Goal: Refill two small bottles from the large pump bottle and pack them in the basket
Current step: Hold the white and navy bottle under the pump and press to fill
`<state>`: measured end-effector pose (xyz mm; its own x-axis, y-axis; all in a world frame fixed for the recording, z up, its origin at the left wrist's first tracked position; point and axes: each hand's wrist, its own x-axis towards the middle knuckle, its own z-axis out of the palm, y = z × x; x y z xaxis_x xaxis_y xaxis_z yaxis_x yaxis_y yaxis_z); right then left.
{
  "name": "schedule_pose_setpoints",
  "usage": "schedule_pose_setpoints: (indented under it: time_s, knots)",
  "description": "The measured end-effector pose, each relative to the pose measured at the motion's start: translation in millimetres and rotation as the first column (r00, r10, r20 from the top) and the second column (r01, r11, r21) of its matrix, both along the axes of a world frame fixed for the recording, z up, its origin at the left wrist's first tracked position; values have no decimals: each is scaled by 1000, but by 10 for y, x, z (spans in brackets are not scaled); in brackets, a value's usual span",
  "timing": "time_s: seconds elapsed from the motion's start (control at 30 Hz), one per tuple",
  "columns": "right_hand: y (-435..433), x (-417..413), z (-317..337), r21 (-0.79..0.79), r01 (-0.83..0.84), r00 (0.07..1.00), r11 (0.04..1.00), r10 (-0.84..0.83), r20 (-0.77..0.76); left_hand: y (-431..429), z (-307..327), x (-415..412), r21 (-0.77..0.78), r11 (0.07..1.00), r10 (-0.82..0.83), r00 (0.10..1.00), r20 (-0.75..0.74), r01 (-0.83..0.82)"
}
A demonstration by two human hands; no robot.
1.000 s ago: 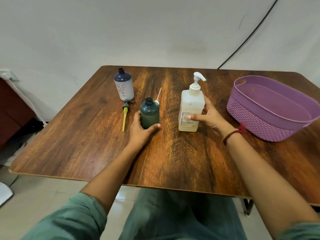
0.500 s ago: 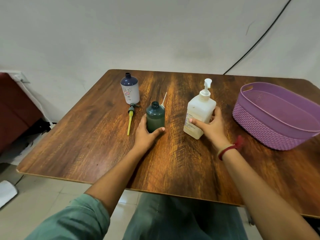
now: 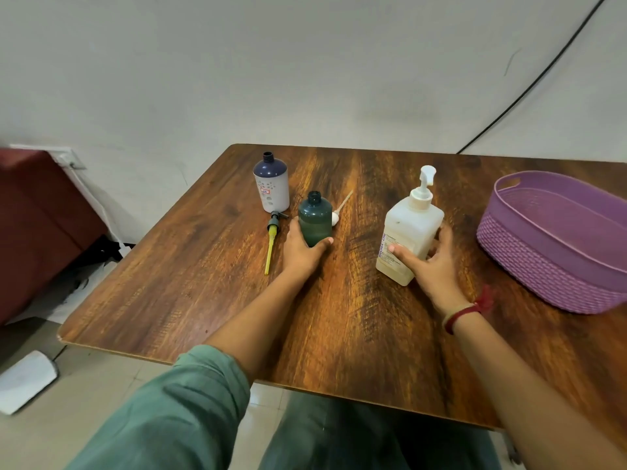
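A small dark green bottle (image 3: 315, 217) stands uncapped on the wooden table (image 3: 339, 317), and my left hand (image 3: 302, 249) grips its lower part. The large white pump bottle (image 3: 409, 228) leans to the right, held around its base by my right hand (image 3: 431, 262). A second small bottle (image 3: 271, 186), white with a dark blue top and an open neck, stands behind at the left. A yellow-tubed pump head (image 3: 271, 244) lies beside it, and a white pump head (image 3: 339, 210) lies behind the green bottle. The purple basket (image 3: 556, 266) sits at the right with nothing inside.
A dark red piece of furniture (image 3: 37, 225) stands left of the table. A black cable (image 3: 529, 86) runs down the wall behind. A white object (image 3: 25, 379) lies on the tiled floor at the lower left.
My right hand has tilted the pump bottle to the right off its upright stance. The left hand stays on the green bottle. The view has shifted slightly.
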<state>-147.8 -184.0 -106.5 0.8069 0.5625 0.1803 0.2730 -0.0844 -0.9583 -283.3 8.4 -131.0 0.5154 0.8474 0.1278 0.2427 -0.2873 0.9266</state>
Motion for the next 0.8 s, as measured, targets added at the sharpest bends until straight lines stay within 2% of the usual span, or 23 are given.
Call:
schedule_pose_setpoints:
  time_s: [0.27,0.33,0.47,0.57,0.63,0.8]
  knots:
    - [5,14,-51,26,-16,1000,1000,15,5,132,64,58,-63,998,-22,1000,0,22]
    - [11,22,-69,31,-14,1000,999,14,12,56,112,-18,-3,1000,-11,999,35,11]
    - [26,10,-95,50,-14,1000,999,13,18,-75,311,-277,246,967,14,980,200,-64]
    - [35,6,-107,60,-15,1000,998,15,13,131,469,-380,266,939,132,943,305,-217]
    - [40,12,-116,65,-13,1000,998,13,2,364,509,-368,231,932,212,937,279,-279]
    - [53,-5,-131,82,-16,1000,997,15,11,813,454,-196,100,960,251,962,102,-261]
